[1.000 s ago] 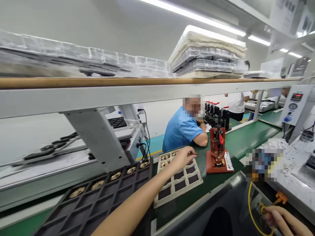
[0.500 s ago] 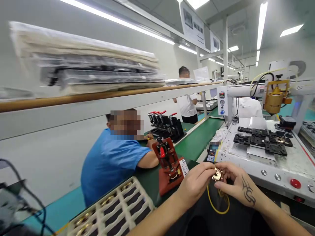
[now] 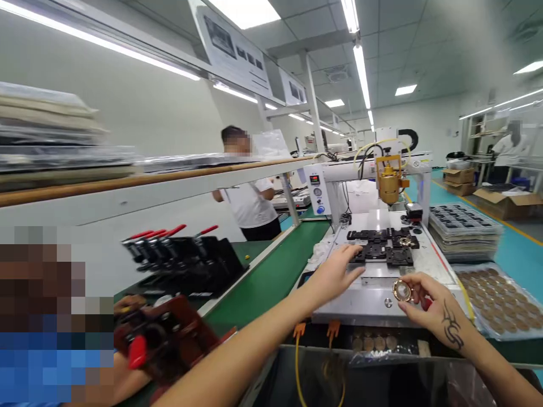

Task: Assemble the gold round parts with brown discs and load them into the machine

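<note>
My right hand (image 3: 428, 302) pinches a small round brass ring part (image 3: 401, 290) between thumb and fingers, just above the front edge of a white machine table (image 3: 373, 297). My left hand (image 3: 335, 271) reaches forward over that table with fingers spread, holding nothing, its fingertips close to the black fixture block (image 3: 382, 249) on the table. A brass-coloured tool head (image 3: 389, 182) hangs above the back of the fixture.
A green conveyor belt (image 3: 271, 277) runs along the left. On it stand a red jig (image 3: 165, 339) and black clamps with red handles (image 3: 178, 257). A co-worker in blue sits at the lower left. Stacked black trays (image 3: 464, 229) and a tray of brown discs (image 3: 498, 297) lie right.
The view has swung right to the machine table. My left hand let go of the brass part and reached toward the black fixture. My right hand keeps the part.
</note>
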A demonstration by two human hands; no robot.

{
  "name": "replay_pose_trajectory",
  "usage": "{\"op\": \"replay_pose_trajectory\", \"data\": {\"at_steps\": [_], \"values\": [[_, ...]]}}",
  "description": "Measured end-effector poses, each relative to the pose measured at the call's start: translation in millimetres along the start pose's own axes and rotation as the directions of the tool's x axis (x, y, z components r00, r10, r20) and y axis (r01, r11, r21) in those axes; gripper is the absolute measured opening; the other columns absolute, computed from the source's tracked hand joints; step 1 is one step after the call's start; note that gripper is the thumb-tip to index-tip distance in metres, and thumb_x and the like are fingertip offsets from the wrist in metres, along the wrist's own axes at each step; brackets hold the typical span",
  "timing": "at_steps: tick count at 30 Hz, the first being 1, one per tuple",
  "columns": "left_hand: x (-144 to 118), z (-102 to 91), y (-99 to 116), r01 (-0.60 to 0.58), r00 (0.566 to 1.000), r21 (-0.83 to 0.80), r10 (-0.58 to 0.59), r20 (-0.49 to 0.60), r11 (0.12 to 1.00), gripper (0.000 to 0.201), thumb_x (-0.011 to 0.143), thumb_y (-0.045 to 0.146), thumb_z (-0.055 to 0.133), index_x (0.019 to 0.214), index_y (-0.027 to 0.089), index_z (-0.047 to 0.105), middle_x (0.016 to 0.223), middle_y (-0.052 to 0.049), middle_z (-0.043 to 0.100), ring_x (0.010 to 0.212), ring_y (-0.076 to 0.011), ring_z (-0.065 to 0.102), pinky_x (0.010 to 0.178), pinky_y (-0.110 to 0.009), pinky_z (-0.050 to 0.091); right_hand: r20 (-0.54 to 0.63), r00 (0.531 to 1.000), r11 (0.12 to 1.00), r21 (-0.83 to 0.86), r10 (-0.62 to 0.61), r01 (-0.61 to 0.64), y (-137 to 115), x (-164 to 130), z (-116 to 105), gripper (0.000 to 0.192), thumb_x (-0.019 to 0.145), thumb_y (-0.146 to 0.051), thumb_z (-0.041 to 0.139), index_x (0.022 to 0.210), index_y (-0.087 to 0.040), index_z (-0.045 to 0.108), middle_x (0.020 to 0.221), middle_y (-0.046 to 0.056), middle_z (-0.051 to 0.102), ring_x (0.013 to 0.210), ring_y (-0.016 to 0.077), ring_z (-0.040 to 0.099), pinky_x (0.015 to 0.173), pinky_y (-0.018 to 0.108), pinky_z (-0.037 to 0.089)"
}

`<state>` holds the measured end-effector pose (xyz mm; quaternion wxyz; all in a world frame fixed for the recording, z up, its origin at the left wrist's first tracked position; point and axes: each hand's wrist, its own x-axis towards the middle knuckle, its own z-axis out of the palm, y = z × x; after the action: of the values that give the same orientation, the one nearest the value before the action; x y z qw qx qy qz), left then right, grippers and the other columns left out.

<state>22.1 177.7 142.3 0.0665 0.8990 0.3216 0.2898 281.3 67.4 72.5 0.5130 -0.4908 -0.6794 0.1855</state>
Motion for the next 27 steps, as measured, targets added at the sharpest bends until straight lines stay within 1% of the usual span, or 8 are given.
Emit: {"op": "replay_pose_trajectory", "data": {"at_steps": [2, 5, 9, 12, 15, 20, 23, 27], "values": [[56.4, 16.7, -1.6, 0.082, 0.99, 0.031, -0.084, 0.109, 0.996, 0.041, 0.097, 0.034, 0.07, 0.134, 0.018, 0.067, 0.126, -0.016, 0.072, 0.117, -0.0307, 0.069, 0.103, -0.044, 0.056, -0.079, 0.997, 0.998, -0.056, -0.007, 0.003, -2.2, -2.5, -24.4, 0.034, 0.085, -0.039, 0.074, 0.115, -0.023, 0.073, 0.077, 0.0, 0.065, 0.065, 0.0188, 0.059, 0.062, 0.031, 0.052], [130.9, 51.6, 5.0, 0.072, 0.975, 0.053, -0.082, 0.206, 0.996, 0.042, 0.095, 0.036, 0.072, 0.13, 0.013, 0.071, 0.127, -0.017, 0.074, 0.118, -0.0303, 0.069, 0.102, -0.039, 0.054, -0.169, 0.985, 0.993, -0.116, -0.031, 0.011, -13.3, -11.1, -53.1, 0.032, 0.087, -0.038, 0.073, 0.116, -0.025, 0.073, 0.082, 0.001, 0.068, 0.068, 0.0192, 0.059, 0.067, 0.032, 0.054], [189.4, 92.4, 8.0, 0.082, 0.931, 0.122, -0.119, 0.344, 0.989, 0.039, 0.087, 0.041, 0.08, 0.113, 0.013, 0.079, 0.117, -0.016, 0.079, 0.11, -0.0314, 0.072, 0.092, -0.036, 0.055, -0.237, 0.971, 0.98, -0.193, 0.001, -0.048, -13.7, -34.0, -89.8, 0.034, 0.09, -0.042, 0.072, 0.12, -0.026, 0.072, 0.086, 0.002, 0.07, 0.071, 0.0207, 0.062, 0.07, 0.033, 0.055], [208.8, 104.7, 0.4, 0.098, 0.879, 0.19, -0.174, 0.444, 0.977, 0.037, 0.08, 0.046, 0.087, 0.099, 0.014, 0.081, 0.104, -0.014, 0.081, 0.102, -0.0318, 0.075, 0.087, -0.036, 0.055, -0.275, 0.96, 0.966, -0.229, 0.055, -0.121, -0.9, -51.4, -121.0, 0.038, 0.09, -0.049, 0.074, 0.121, -0.027, 0.073, 0.091, 0.003, 0.072, 0.077, 0.022, 0.066, 0.071, 0.032, 0.057], [222.2, 105.3, -5.6, 0.093, 0.827, 0.24, -0.209, 0.521, 0.966, 0.038, 0.083, 0.048, 0.086, 0.1, 0.015, 0.078, 0.106, -0.011, 0.08, 0.104, -0.0292, 0.074, 0.093, -0.04, 0.056, -0.292, 0.952, 0.963, -0.215, 0.092, -0.159, 9.1, -55.5, -145.1, 0.043, 0.089, -0.053, 0.077, 0.121, -0.025, 0.073, 0.089, 0.003, 0.072, 0.077, 0.0217, 0.068, 0.068, 0.03, 0.058], [240.2, 108.1, 3.1, 0.111, 0.75, 0.291, -0.272, 0.602, 0.95, 0.029, 0.1, 0.041, 0.071, 0.115, 0.016, 0.073, 0.12, -0.008, 0.074, 0.108, -0.025, 0.072, 0.097, -0.046, 0.06, -0.289, 0.952, 0.977, -0.156, 0.099, -0.149, 19.4, -19.4, -148.0, 0.044, 0.091, -0.054, 0.074, 0.121, -0.022, 0.072, 0.084, 0.002, 0.069, 0.073, 0.021, 0.064, 0.066, 0.032, 0.056], [241.5, 113.1, 11.4, 0.16, 0.761, 0.278, -0.298, 0.576, 0.947, 0.032, 0.102, 0.037, 0.07, 0.126, 0.017, 0.069, 0.129, -0.01, 0.07, 0.112, -0.0265, 0.071, 0.096, -0.047, 0.061, -0.258, 0.963, 0.986, -0.126, 0.074, -0.11, 40.6, 20.2, -133.0, 0.05, 0.091, -0.057, 0.073, 0.122, -0.018, 0.069, 0.084, 0.003, 0.067, 0.073, 0.0208, 0.061, 0.067, 0.033, 0.053], [231.1, 106.4, 14.3, 0.224, 0.837, 0.16, -0.274, 0.474, 0.961, 0.034, 0.102, 0.037, 0.07, 0.129, 0.017, 0.068, 0.131, -0.01, 0.069, 0.112, -0.0267, 0.07, 0.094, -0.046, 0.062, -0.162, 0.984, 0.99, -0.102, 0.075, -0.093, 83.3, 75.4, -105.6, 0.048, 0.091, -0.056, 0.072, 0.115, -0.015, 0.066, 0.09, 0.005, 0.068, 0.079, 0.021, 0.064, 0.071, 0.034, 0.055]]}}
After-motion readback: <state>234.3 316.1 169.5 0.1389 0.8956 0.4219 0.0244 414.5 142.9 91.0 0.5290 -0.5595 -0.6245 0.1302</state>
